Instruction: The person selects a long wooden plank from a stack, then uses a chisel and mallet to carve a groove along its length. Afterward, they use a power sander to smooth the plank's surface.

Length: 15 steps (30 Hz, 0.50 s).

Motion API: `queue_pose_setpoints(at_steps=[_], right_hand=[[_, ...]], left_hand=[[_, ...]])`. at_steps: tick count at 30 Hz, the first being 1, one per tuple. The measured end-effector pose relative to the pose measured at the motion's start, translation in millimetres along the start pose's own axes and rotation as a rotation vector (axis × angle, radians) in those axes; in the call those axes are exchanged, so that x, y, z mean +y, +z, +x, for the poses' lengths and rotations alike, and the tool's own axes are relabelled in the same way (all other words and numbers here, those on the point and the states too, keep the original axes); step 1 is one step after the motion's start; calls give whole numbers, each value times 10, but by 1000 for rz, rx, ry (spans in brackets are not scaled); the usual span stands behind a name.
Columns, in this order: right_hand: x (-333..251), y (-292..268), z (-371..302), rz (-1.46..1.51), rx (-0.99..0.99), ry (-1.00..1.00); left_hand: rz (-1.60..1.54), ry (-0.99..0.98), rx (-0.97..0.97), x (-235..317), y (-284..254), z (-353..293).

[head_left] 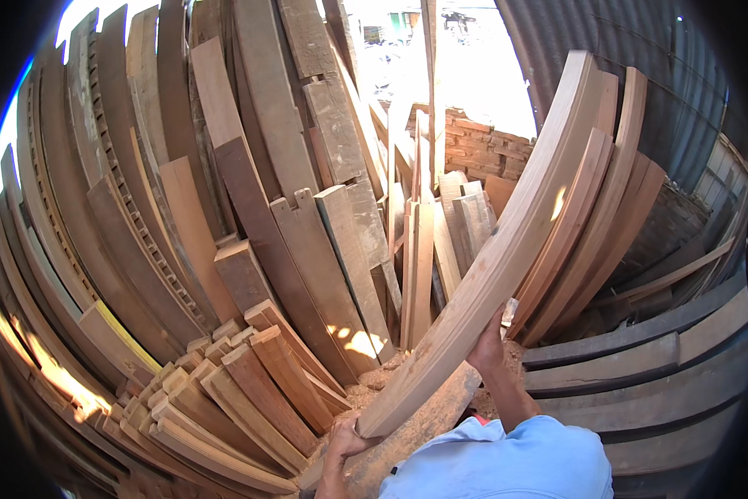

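Observation:
A long, thick wooden plank (473,279) rises diagonally from the lower middle toward the upper right, its surface pale and smooth. Around its lower end my left hand (346,438) is closed, with fingers against the edge. Farther up, my right hand (489,345) grips the plank's right edge from below; part of its fingers is hidden behind the wood. A small pale, shiny piece (509,313) shows beside the right hand, and I cannot make out what it is. Both hands bear the plank at a tilt.
Tall boards (257,100) lean in rows along the left. Short timber offcuts (261,387) stand in a bunch at lower left. More planks (586,224) lean at right, near stacked dark beams (640,407). Behind are a brick wall (482,145) and corrugated metal sheeting (640,50). Sawdust (382,378) covers the ground.

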State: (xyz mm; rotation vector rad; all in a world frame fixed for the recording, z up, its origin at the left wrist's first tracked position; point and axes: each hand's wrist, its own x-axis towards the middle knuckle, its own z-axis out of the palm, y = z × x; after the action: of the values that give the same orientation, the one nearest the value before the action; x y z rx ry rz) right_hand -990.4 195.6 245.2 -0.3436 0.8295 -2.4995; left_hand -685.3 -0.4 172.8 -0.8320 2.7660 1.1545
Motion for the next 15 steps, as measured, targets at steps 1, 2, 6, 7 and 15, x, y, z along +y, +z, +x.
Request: queue_pose_setpoints(at_steps=[1, 2, 6, 7, 15], right_hand=[[15, -48, -46, -1, 31, 16], [45, -107, -88, 2, 61, 33], [295, -539, -193, 64, 126, 102], [377, -648, -218, 75, 99, 129], [884, -1424, -613, -30, 392, 313]], left_hand=[[21, -21, -49, -52, 13, -10], [44, -43, -95, -93, 9, -15], [95, -54, -337, -293, -19, -1], [69, -24, -356, -386, 4, -18], [40, -160, -584, -569, 189, -117]])
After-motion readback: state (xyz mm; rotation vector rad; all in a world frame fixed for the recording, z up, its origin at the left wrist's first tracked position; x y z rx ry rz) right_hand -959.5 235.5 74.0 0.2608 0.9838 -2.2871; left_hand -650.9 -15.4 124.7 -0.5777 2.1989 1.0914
